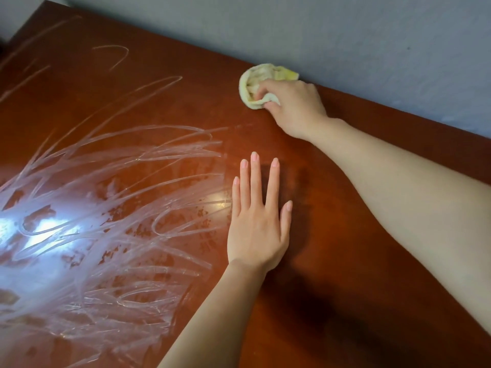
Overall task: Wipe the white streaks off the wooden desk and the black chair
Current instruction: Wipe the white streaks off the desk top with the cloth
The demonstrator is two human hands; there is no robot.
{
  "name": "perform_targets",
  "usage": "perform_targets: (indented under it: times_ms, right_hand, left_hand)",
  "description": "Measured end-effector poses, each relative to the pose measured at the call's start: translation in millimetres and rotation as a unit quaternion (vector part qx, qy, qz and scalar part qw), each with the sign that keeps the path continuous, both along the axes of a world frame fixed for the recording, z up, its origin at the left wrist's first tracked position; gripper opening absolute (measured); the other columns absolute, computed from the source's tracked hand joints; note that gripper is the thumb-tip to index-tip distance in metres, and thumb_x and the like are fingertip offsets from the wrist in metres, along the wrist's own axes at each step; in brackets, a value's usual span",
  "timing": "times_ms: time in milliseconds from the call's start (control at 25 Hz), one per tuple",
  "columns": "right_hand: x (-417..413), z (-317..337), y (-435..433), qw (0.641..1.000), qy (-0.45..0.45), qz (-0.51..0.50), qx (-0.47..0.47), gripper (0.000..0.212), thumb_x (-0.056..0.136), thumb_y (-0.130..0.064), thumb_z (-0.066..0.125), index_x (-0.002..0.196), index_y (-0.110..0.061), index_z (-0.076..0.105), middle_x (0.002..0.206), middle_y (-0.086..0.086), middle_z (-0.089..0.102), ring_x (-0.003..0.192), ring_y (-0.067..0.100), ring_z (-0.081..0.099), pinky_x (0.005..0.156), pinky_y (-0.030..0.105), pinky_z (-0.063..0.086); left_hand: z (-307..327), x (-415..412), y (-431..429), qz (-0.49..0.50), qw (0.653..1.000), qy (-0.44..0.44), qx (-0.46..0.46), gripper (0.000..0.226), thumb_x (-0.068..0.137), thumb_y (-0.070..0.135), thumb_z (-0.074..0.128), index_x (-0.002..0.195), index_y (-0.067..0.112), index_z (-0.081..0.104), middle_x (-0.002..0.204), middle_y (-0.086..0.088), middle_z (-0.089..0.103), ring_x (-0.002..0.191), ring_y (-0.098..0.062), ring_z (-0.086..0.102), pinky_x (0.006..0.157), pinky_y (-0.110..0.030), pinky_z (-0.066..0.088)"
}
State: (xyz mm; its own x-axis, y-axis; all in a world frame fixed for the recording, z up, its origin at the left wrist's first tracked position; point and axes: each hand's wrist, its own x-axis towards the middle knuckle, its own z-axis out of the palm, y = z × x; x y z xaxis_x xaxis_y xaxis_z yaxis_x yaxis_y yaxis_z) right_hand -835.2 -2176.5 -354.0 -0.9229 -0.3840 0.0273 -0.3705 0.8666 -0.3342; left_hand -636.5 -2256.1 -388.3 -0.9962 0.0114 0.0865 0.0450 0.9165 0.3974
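A glossy reddish-brown wooden desk fills the view. White streaks loop and smear across its left half, thickest at the lower left. My right hand grips a bunched pale yellow cloth and holds it on the desk at the far edge, against the wall. My left hand rests flat on the desk with fingers straight and spread, at the right border of the streaked area. The desk surface to the right of my left hand shows no streaks. The black chair is out of view.
A grey-blue wall runs along the desk's far edge. A bright light reflection glares on the desk at the lower left.
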Motion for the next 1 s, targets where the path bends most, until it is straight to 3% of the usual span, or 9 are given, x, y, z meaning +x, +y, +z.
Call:
perform_targets:
  times_ms: [160,320,400,520,680,840,1000]
  right_hand:
    - [29,4,-6,0.991,-0.054,0.122,-0.004,0.018,0.091,-0.029,0.054,0.104,-0.037,0.063,0.12,-0.006,0.063,0.11,0.026,0.056,0.084,0.03,0.038]
    - [63,11,19,0.986,-0.099,0.13,-0.016,0.026,0.091,-0.025,0.056,0.109,-0.041,0.064,0.123,-0.008,0.063,0.11,0.024,0.057,0.09,0.035,0.046]
    - [83,15,38,0.988,-0.117,0.097,-0.012,0.031,0.09,-0.024,0.057,0.115,-0.041,0.063,0.121,-0.007,0.064,0.109,0.025,0.058,0.089,0.037,0.048]
    - [107,19,70,0.992,-0.123,-0.003,-0.04,0.019,0.087,-0.031,0.063,0.101,-0.041,0.069,0.118,-0.011,0.066,0.106,0.021,0.06,0.087,0.036,0.05]
    - [125,15,73,0.992,-0.079,-0.093,-0.024,0.016,0.091,-0.026,0.059,0.102,-0.034,0.067,0.122,-0.007,0.063,0.107,0.024,0.059,0.081,0.029,0.046]
    - [155,15,22,0.968,-0.041,-0.249,-0.015,0.019,0.094,-0.017,0.054,0.105,-0.03,0.063,0.108,0.003,0.065,0.101,0.03,0.06,0.072,0.03,0.04]
    - [212,15,-18,0.99,-0.041,-0.134,-0.02,0.02,0.093,-0.016,0.053,0.103,-0.031,0.063,0.105,-0.004,0.064,0.1,0.024,0.058,0.068,0.029,0.037]
  left_hand:
    - [-1,0,-2,-0.004,1.0,0.006,0.003,0.057,0.101,0.041,0.015,0.152,0.021,-0.001,0.16,-0.009,-0.006,0.147,-0.024,-0.013,0.119,-0.035,-0.008]
    - [0,0,-1,-0.022,0.999,0.023,0.005,0.056,0.101,0.043,0.013,0.152,0.02,0.007,0.16,-0.01,0.002,0.147,-0.026,-0.006,0.119,-0.04,-0.004]
    - [1,0,-2,-0.048,0.998,0.048,-0.012,0.054,0.101,0.04,0.015,0.15,0.016,0.016,0.159,-0.012,0.014,0.147,-0.029,0.004,0.119,-0.045,0.001]
    - [4,8,-3,-0.099,0.991,0.092,0.01,0.049,0.099,0.028,0.032,0.145,0.009,0.033,0.153,-0.016,0.03,0.144,-0.032,0.019,0.118,-0.047,0.012]
    - [15,55,-6,-0.135,0.987,0.076,0.047,0.044,0.098,0.024,0.038,0.14,0.01,0.041,0.15,-0.013,0.035,0.143,-0.028,0.023,0.118,-0.042,0.012]
    - [23,129,-24,-0.004,0.99,0.085,0.112,0.041,0.097,0.022,0.039,0.137,0.013,0.039,0.146,-0.01,0.04,0.141,-0.026,0.028,0.117,-0.044,0.017]
    - [17,198,-50,0.205,0.965,0.113,0.116,0.04,0.094,0.021,0.041,0.134,0.013,0.043,0.145,-0.011,0.039,0.142,-0.028,0.023,0.117,-0.047,0.012]
